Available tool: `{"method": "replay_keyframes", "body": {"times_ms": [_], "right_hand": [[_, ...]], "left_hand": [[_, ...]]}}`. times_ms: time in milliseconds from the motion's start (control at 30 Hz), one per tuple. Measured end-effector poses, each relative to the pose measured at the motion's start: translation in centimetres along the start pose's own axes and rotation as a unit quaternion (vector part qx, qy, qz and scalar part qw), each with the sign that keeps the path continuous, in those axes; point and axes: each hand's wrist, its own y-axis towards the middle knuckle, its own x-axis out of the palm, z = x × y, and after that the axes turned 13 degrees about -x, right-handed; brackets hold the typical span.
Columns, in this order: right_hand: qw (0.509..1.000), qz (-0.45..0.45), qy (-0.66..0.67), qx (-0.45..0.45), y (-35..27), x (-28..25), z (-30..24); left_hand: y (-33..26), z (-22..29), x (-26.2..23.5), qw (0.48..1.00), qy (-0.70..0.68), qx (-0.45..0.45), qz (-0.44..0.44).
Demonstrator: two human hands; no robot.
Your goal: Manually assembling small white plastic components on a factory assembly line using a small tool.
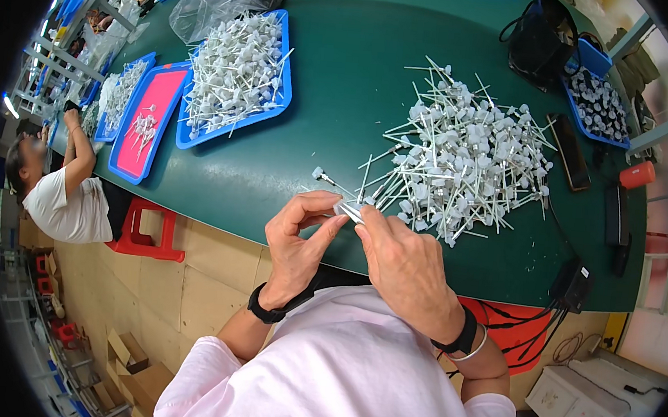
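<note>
**Both hands on one white pump part at table edge; trays variously filled**

Head view. At centre frame, the left hand (300,237) and right hand (404,265) meet over the near edge of the green table (342,107). Both are closed, fingertips pinched on a single small white pump part (347,209) held between them; its thin tube is largely hidden by the fingers.

Just right of the hands and above them, a loose heap of white pump parts (467,160) with long dip tubes lies directly on the table, in no container.

Containers:
- Large blue tray (280,98), upper left of centre: filled with the same white parts.
- Tray with pink floor (152,127), to its left: only a few parts, near its middle.
- Smaller blue tray (127,94), further left: well filled with white parts.
- Blue tray (597,104), upper right: holds darker, rounded pieces; kind cannot be told.
- Clear plastic bag (221,3), top of frame: contents cannot be told.

A black bag (543,41) stands at upper right. A seated person in a white shirt (67,207) works at far left.
</note>
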Motion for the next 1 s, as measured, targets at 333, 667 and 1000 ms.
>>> {"method": "replay_keyframes", "body": {"times_ms": [333,667,1000], "right_hand": [[1.0,-0.003,-0.005,0.005,0.02,0.04,-0.01],[1.0,-0.002,0.008,0.005,0.14,0.03,0.01],[1.0,0.001,-0.002,-0.002,0.01,0.15,0.2]], "left_hand": [[0.11,-0.23,0.03,0.997,0.061,0.05,0.022],[0.11,-0.28,0.07,0.995,0.073,0.062,0.023],[0.16,-0.29,0.22,0.991,0.098,0.086,0.029]]}}
